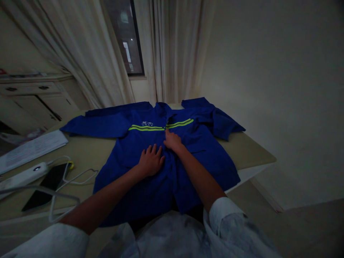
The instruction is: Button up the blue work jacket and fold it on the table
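Note:
A blue long-sleeved work jacket (145, 143) with yellow-green stripes across the chest lies front up, its sleeves spread to both sides. My left hand (152, 160) rests flat on the jacket front, left of the centre line, fingers spread. At the centre front, just below the stripes, my right hand (173, 140) has its fingers closed in a pinch on the jacket's front opening. Whether a zip pull or only fabric is between those fingertips cannot be made out. Above that hand the collar (162, 108) stands slightly parted.
The jacket covers much of a table (249, 150). On its left side are papers (32, 150), a white power strip (24, 177), a dark phone (47, 186) and a looping white cable (80, 182). Behind are curtains (180, 50); a wall (282, 89) is at right.

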The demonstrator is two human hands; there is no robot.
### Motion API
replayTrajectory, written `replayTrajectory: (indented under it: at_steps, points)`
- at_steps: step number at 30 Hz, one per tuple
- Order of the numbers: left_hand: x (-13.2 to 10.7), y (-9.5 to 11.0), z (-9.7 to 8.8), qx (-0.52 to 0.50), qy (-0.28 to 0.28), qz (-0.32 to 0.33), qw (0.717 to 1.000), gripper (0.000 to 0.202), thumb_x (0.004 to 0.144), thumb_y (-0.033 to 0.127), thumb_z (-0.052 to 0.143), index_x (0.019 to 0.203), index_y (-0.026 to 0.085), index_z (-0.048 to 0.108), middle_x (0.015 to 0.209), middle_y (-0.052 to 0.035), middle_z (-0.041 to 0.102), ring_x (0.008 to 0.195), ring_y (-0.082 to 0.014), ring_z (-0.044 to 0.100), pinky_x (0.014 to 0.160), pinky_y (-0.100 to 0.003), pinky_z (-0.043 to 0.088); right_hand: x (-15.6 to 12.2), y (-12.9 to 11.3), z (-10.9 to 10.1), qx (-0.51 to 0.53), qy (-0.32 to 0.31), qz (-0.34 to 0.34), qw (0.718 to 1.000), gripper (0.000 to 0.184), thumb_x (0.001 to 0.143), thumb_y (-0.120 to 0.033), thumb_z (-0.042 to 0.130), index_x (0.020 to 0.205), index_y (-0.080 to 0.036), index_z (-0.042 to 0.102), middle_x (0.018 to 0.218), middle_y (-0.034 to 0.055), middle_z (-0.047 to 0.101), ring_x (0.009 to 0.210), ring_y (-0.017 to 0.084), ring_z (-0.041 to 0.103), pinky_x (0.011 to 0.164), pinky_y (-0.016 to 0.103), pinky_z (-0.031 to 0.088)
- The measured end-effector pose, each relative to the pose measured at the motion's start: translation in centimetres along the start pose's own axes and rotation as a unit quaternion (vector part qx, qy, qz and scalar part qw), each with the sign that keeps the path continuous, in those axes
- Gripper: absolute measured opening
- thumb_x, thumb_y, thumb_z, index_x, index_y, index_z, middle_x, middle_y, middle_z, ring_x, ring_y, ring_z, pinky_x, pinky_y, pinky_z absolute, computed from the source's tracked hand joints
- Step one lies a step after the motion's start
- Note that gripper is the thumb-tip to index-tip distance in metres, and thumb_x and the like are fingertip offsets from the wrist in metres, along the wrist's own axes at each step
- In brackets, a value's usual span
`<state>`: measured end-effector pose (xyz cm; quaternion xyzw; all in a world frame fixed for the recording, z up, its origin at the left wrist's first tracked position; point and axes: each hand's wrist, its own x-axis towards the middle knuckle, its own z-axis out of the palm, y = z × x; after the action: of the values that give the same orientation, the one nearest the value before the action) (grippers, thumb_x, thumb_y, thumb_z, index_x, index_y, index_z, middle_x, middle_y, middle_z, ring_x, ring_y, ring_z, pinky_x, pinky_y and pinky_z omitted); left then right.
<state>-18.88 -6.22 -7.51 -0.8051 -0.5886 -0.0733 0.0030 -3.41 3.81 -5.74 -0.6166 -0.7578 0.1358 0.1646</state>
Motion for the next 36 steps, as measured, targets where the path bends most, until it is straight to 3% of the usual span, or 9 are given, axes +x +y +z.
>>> replayTrajectory:
  at_steps: [3,5,9,11,14,19,24,30,36]
  points:
    - [3.9,-0.9,-2.5,-0.003,-0.054,-0.013,0.998,0.047,0.103,0.046,0.041,0.122,0.021,0.076,0.127,-0.0226,0.072,0.116,-0.0424,0.068,0.099,-0.057,0.049,-0.4,1.5,0.7,0.07,0.066,-0.032,0.995,0.042,0.088,-0.02,0.065,0.13,-0.023,0.06,0.12,0.0137,0.068,0.104,0.03,0.069,0.09,0.044,0.054]
    - [6.9,-1.3,-3.4,-0.005,-0.057,-0.033,0.998,0.038,0.101,0.039,0.049,0.113,0.019,0.078,0.117,-0.0211,0.074,0.111,-0.039,0.069,0.097,-0.05,0.051,-0.3,2.3,1.1,0.106,0.108,-0.044,0.987,0.038,0.087,-0.016,0.065,0.123,-0.024,0.062,0.117,0.0089,0.065,0.105,0.025,0.066,0.092,0.038,0.053]
    - [10.3,-1.1,-2.0,-0.03,-0.009,-0.035,0.999,0.032,0.097,0.03,0.056,0.122,0.023,0.076,0.125,-0.0154,0.071,0.117,-0.0324,0.066,0.097,-0.04,0.051,0.0,3.3,1.8,0.122,0.138,-0.038,0.982,0.023,0.085,-0.015,0.068,0.107,-0.021,0.065,0.108,0.0054,0.062,0.102,0.02,0.062,0.093,0.032,0.051]
    - [10.3,-0.9,-0.4,-0.048,0.026,-0.029,0.998,0.032,0.1,0.028,0.052,0.118,0.023,0.077,0.121,-0.0136,0.071,0.112,-0.0293,0.066,0.097,-0.038,0.051,0.0,3.4,2.0,0.119,0.143,-0.006,0.983,0.02,0.084,-0.022,0.074,0.101,-0.02,0.064,0.106,0.006,0.061,0.099,0.021,0.062,0.091,0.032,0.051]
    - [9.7,-0.9,1.2,-0.068,0.077,-0.02,0.994,0.034,0.104,0.026,0.045,0.109,0.02,0.078,0.114,-0.0138,0.071,0.106,-0.028,0.066,0.096,-0.037,0.05,0.0,3.6,2.2,0.115,0.162,0.03,0.98,0.029,0.081,-0.03,0.079,0.102,-0.019,0.063,0.106,0.0074,0.062,0.1,0.023,0.061,0.09,0.033,0.05]
    - [9.4,-1.3,1.5,-0.117,0.106,-0.031,0.987,0.031,0.105,0.023,0.045,0.113,0.017,0.074,0.112,-0.0141,0.072,0.105,-0.0289,0.066,0.094,-0.038,0.05,0.2,4.2,2.4,0.11,0.176,0.047,0.977,0.033,0.077,-0.034,0.082,0.1,-0.017,0.064,0.099,0.0078,0.064,0.098,0.024,0.062,0.089,0.033,0.049]
    - [9.6,-1.6,1.7,-0.163,0.115,0.001,0.98,0.026,0.097,0.017,0.058,0.117,0.018,0.075,0.117,-0.0123,0.073,0.113,-0.0297,0.065,0.099,-0.038,0.05,0.4,4.8,2.6,0.139,0.168,-0.017,0.976,0.016,0.079,-0.021,0.072,0.094,-0.019,0.068,0.091,0.0037,0.068,0.088,0.02,0.063,0.085,0.031,0.05]
    - [10.0,-1.8,2.1,-0.179,0.115,-0.027,0.977,0.026,0.097,0.019,0.056,0.111,0.021,0.078,0.112,-0.0121,0.076,0.107,-0.0287,0.068,0.095,-0.037,0.052,0.4,4.7,2.5,0.18,0.177,-0.082,0.964,0.025,0.083,-0.019,0.065,0.105,-0.017,0.076,0.093,0.0044,0.073,0.081,0.018,0.065,0.084,0.031,0.053]
    - [10.4,-1.7,2.1,-0.169,0.134,-0.028,0.976,0.028,0.101,0.022,0.051,0.111,0.02,0.077,0.11,-0.0124,0.077,0.103,-0.0274,0.07,0.093,-0.035,0.052,0.5,4.9,2.7,0.186,0.136,-0.123,0.965,0.025,0.084,-0.02,0.068,0.106,-0.019,0.08,0.094,0.0053,0.075,0.082,0.018,0.067,0.084,0.031,0.055]
